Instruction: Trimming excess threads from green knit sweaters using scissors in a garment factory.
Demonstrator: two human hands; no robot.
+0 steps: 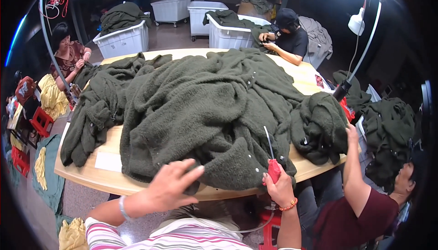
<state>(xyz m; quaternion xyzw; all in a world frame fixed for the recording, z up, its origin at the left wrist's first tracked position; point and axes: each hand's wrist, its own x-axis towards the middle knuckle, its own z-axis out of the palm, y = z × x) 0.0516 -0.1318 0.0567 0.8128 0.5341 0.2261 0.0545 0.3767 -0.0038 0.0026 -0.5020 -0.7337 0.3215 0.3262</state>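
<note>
Four white plastic bins stand on the floor beyond the far edge of the tabletop (91, 177). The left bin (122, 40) is heaped with dark green fleece, the right bin (232, 34) nearest the far worker also holds a mound of the same cloth, and the two rear bins (171, 9) show no contents from this angle. On the tabletop lies one large pile of olive fleece garments (196, 108), dotted with small pale snaps, covering most of the wood; a smaller bundle (319, 124) sits just right of that pile at the tabletop's edge. The person's left hand (171, 186) is spread open with fingers extended, resting on the near hem of the pile and gripping nothing. The right hand (279, 188) is closed around a red-handled tool (273, 168) with a thin metal shaft, held just against the pile's near right edge. Three other people are at work around the pile: one to its far left, one at its far right beside the filled bin, and one at the near right whose hand (351, 133) touches the smaller bundle. One white lamp (357, 22) hangs above the pile's right side.
</note>
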